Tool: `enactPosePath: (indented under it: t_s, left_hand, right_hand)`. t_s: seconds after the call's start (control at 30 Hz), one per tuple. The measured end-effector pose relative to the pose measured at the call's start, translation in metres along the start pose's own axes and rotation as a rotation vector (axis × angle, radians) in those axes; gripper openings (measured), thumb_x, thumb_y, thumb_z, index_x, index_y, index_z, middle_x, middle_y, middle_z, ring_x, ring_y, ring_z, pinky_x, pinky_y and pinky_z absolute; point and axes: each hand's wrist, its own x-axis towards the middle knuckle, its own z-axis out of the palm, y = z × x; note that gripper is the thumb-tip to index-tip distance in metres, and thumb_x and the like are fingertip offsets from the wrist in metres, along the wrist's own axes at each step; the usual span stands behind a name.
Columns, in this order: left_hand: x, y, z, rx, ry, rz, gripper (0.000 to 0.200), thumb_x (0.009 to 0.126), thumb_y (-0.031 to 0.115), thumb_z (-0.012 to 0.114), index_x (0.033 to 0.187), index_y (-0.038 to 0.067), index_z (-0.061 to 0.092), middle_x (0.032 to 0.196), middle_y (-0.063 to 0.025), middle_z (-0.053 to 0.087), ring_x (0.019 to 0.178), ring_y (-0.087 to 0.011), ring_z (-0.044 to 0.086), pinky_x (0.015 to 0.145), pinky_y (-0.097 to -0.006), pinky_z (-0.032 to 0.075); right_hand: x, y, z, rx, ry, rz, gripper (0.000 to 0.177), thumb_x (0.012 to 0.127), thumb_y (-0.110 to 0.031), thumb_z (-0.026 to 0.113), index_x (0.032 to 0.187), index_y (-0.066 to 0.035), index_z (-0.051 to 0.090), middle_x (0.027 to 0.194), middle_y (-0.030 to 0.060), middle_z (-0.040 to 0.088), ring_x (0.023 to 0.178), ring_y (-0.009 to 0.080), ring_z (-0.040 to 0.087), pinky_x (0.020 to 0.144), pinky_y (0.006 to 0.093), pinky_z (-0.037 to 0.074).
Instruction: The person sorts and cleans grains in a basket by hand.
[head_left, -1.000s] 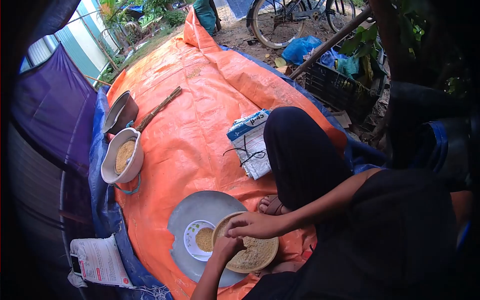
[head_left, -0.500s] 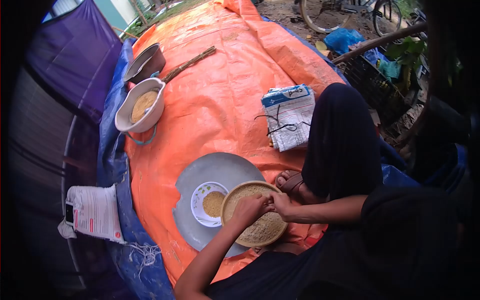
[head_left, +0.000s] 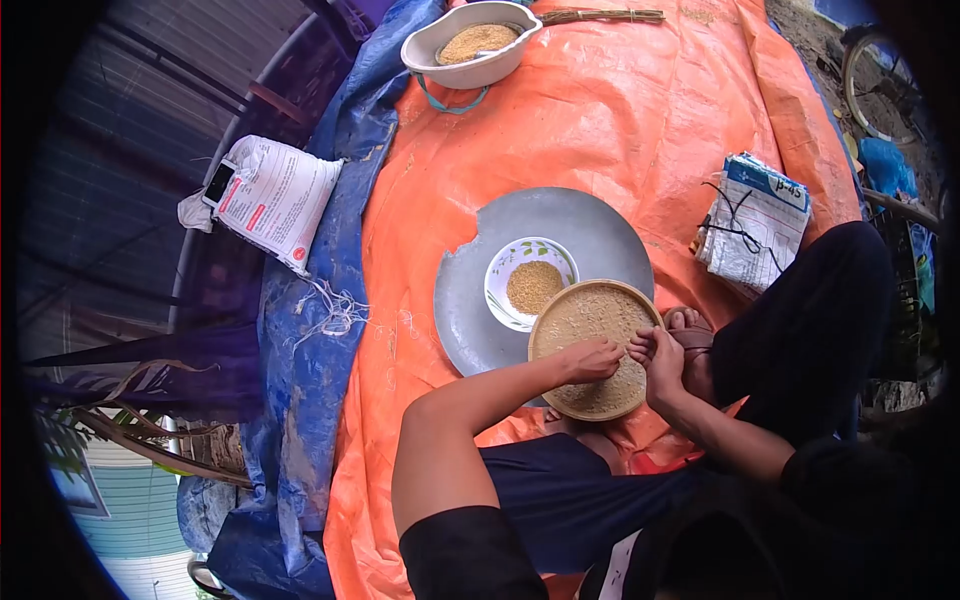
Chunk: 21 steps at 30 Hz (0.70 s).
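A round, tan-rimmed shallow tray (head_left: 545, 322) holds a layer of pale grain or husk and partly rests on a grey round board (head_left: 470, 300) with a notched edge. Over its middle, my left hand (head_left: 590, 361) has its fingers closed together. My right hand (head_left: 657, 358) is at the tray's right edge, fingers curled and pinched. Whatever either hand holds is too small to make out. The hands are slightly apart. Just left of the tray, a white bowl (head_left: 496, 294) with green leaf patterns contains golden grain.
An orange tarpaulin (head_left: 620, 110) lies beneath everything, with a blue sheet (head_left: 350, 150) along its left. A pale basin (head_left: 430, 50) of grain and a stick bundle (head_left: 600, 16) are at the back. A printed white sack (head_left: 285, 195) stands left; folded sacks (head_left: 755, 225) lie right.
My hands, which were together over the tray, have come apart, the right toward its right edge. The view has turned, shifting the tray, bowl and board up and right.
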Motion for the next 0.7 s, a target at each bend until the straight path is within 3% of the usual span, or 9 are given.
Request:
enactPosePath:
  t_s: [0.23,0.4,0.43,0.53,0.7]
  left_hand:
    - [-0.003,-0.027,-0.001,-0.076,0.031,0.041,0.011,0.078,0.011,0.054,0.079,0.003,0.060,0.082,-0.0105,0.059,0.078,-0.0251,0.063,0.072,-0.0360,0.052]
    - [-0.008,-0.050,-0.027,-0.185,0.272,-0.164,0.010,0.077,0.010,0.057,0.086,0.004,0.059,0.082,-0.0101,0.058,0.078,-0.0267,0.062,0.069,-0.0369,0.050]
    - [-0.007,-0.052,-0.035,-0.203,0.335,-0.211,0.011,0.077,0.010,0.057,0.087,0.004,0.058,0.081,-0.0101,0.058,0.077,-0.0272,0.062,0.068,-0.0372,0.050]
    - [0.001,-0.042,-0.069,-0.320,0.487,-0.312,0.011,0.077,0.010,0.059,0.086,0.004,0.058,0.080,-0.0110,0.058,0.076,-0.0285,0.062,0.065,-0.0385,0.049]
    - [0.017,-0.018,-0.074,-0.439,0.509,-0.224,0.010,0.077,0.013,0.060,0.083,0.005,0.056,0.077,-0.0109,0.059,0.074,-0.0299,0.063,0.064,-0.0396,0.050]
  right_hand:
    - [0.009,-0.004,-0.002,-0.097,-0.033,0.006,0.031,0.098,-0.024,0.042,0.092,0.002,0.058,0.080,0.0097,0.063,0.069,0.0161,0.062,0.065,0.0269,0.052]
    - [0.023,-0.001,-0.006,-0.144,0.002,-0.014,0.033,0.099,-0.025,0.042,0.095,0.003,0.059,0.083,0.0094,0.062,0.071,0.0161,0.062,0.067,0.0267,0.052]
    - [0.025,0.000,-0.007,-0.162,-0.018,-0.011,0.034,0.099,-0.027,0.042,0.103,0.003,0.057,0.089,0.0096,0.063,0.078,0.0165,0.062,0.073,0.0275,0.052]
    - [0.022,0.000,-0.003,-0.004,-0.008,0.125,0.037,0.100,-0.031,0.041,0.110,0.002,0.055,0.094,0.0095,0.062,0.086,0.0171,0.062,0.078,0.0292,0.051]
    - [0.017,0.005,-0.001,0.114,-0.067,0.156,0.041,0.101,-0.034,0.039,0.112,0.002,0.054,0.099,0.0113,0.062,0.092,0.0199,0.061,0.084,0.0320,0.050]
